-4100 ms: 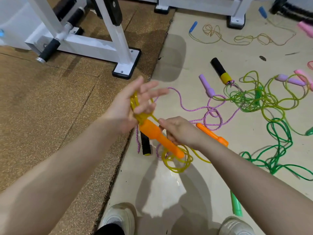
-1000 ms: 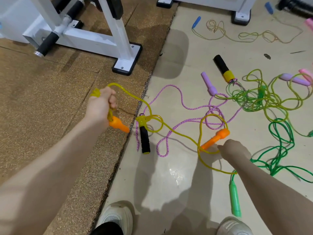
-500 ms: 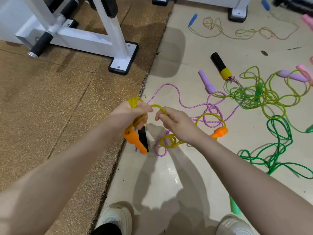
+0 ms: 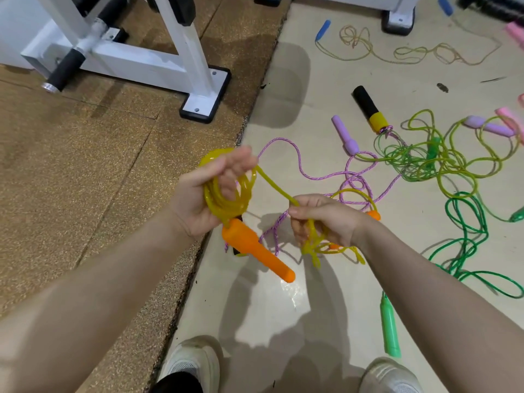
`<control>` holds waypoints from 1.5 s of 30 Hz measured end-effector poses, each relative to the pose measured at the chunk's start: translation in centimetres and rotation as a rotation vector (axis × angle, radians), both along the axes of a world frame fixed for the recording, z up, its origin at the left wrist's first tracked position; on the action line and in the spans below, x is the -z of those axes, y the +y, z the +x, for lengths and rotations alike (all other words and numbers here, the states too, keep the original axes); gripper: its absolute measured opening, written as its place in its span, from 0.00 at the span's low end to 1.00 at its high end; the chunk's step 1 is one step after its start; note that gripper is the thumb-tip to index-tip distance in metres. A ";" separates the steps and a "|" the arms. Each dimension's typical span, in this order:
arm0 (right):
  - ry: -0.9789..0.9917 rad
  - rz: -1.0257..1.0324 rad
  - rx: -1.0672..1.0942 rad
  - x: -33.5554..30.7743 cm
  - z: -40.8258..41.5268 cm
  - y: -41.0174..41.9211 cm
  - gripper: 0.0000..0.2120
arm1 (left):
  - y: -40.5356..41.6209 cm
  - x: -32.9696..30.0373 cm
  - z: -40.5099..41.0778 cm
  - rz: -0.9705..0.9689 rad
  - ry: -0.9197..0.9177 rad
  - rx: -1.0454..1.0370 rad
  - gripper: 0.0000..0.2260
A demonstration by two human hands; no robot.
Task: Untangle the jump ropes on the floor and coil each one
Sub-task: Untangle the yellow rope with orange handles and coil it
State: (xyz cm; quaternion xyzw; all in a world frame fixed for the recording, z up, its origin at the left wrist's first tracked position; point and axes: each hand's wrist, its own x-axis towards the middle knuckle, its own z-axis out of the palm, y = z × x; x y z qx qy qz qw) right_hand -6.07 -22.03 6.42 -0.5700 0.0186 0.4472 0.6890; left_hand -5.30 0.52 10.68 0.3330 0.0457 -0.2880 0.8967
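1. Left hand (image 4: 198,205) grips the yellow rope coil (image 4: 229,191), loops round its fingers, orange handle (image 4: 255,251) hanging below.
2. Right hand (image 4: 323,219) pinches the slack strand; tangle dangles beneath its fingertips.
3. Best: keep the feed taut, lay each wrap beside the last.

Light is bright and even, falling from above and behind the person. Soft shadows of the head and arms lie on the pale floor (image 4: 326,321) in the centre and lower centre. A small glare patch shines lower centre. The left hand (image 4: 198,199) is slightly motion-blurred. Wide-angle distortion bends the frame edges.
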 end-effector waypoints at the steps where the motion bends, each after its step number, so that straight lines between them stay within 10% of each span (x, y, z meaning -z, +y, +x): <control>1: 0.052 -0.021 -0.021 0.3 -0.5 0.1 0.14 | 0.1 0.0 0.3 -0.073 0.019 -0.109 0.16; 10: -0.025 -0.161 -0.155 0.8 -3.2 2.2 0.10 | 2.9 1.5 3.6 0.064 0.203 -0.723 0.24; 15: -0.270 -0.044 -0.374 -2.8 -1.8 3.2 0.14 | 2.4 4.8 1.5 1.106 -0.127 -0.220 0.22; 21: -0.144 0.305 -0.157 -5.0 1.0 1.4 0.22 | -1.2 2.6 -0.8 1.014 -0.184 0.228 0.09; 24: -0.177 0.205 0.048 -4.8 2.0 -0.2 0.18 | -1.1 1.3 -0.9 1.059 -0.321 0.361 0.27; 29: -0.043 -0.091 0.301 -3.2 2.4 -3.3 0.23 | -0.8 2.4 0.3 1.475 -0.495 0.272 0.16; 36: -0.005 -0.246 0.300 0.9 0.6 -6.7 0.25 | 3.1 4.6 1.6 1.163 0.340 -0.182 0.14; 40: -0.155 -0.290 0.466 2.1 0.5 -6.1 0.03 | 2.2 5.1 -0.2 0.929 0.350 0.146 0.16; 45: -0.248 -0.698 0.762 4.0 0.5 -6.5 0.08 | 0.6 2.9 -1.6 0.395 0.150 0.742 0.13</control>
